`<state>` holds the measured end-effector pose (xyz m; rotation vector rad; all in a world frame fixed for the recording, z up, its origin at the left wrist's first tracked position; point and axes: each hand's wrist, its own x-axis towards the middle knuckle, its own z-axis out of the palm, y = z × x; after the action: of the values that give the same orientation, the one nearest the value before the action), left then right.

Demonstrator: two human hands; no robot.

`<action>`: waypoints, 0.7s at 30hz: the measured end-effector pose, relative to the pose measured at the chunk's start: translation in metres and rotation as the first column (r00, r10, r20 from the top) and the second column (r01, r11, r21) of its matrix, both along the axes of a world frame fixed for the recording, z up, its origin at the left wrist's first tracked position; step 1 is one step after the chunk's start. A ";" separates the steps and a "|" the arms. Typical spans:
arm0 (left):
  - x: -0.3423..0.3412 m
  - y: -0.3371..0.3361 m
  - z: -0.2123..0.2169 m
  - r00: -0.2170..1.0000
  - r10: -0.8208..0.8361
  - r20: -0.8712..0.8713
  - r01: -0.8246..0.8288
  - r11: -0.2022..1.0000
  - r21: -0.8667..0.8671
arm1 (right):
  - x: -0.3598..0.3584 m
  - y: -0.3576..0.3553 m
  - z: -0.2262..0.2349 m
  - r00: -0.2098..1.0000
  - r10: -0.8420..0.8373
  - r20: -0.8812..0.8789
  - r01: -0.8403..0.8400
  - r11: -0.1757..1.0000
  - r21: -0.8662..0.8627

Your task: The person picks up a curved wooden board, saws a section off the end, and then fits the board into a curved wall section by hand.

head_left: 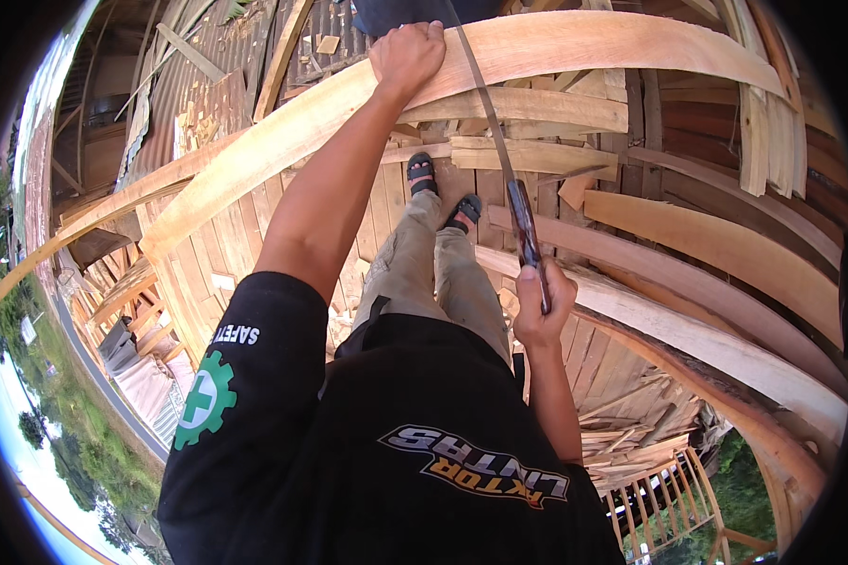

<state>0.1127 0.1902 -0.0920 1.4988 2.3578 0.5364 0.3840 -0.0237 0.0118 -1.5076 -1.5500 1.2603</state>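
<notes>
A: Wood everywhere. Left hand (406,55) clamps fingers over the curved plank (556,47), prob. to steady it and the person.

B: Right hand (541,303)?

A: Fist clenched round a dark handle; the long thin blade (485,104) runs up to the plank edge by the left hand, set to cut.

B: Containers?

A: None seen, just offcuts (622,443) on the plank floor (207,273) below the sandalled feet (441,193).
</notes>
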 end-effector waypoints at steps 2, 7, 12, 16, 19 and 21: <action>0.000 0.001 0.004 1.000 -0.012 0.001 0.012 1.000 0.015 | -0.031 0.032 0.003 0.997 -0.048 -0.068 0.046 0.998 -0.031; -0.002 0.001 -0.007 1.000 0.007 0.002 -0.007 1.000 0.012 | 0.042 -0.074 0.014 0.999 -0.036 -0.012 0.036 0.999 -0.038; -0.005 -0.001 -0.004 1.000 0.021 0.010 -0.021 1.000 0.009 | 0.038 -0.056 0.013 1.000 0.006 -0.005 -0.006 1.000 0.017; -0.004 0.001 0.000 1.000 0.007 0.010 -0.007 1.000 0.024 | -0.032 0.035 0.008 0.997 -0.027 -0.072 0.022 0.997 -0.068; 0.005 -0.015 0.007 0.997 -0.028 0.067 0.029 0.999 -0.018 | -0.016 0.007 0.000 0.999 0.030 -0.044 -0.034 0.996 -0.080; 0.016 -0.028 -0.006 0.999 -0.050 0.013 0.050 0.996 -0.071 | -0.005 -0.014 0.002 0.997 -0.002 -0.077 -0.007 0.993 -0.120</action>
<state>0.1286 0.1624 -0.0981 1.5146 2.2992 0.4422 0.3791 -0.0373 0.0136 -1.5122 -1.4497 1.4186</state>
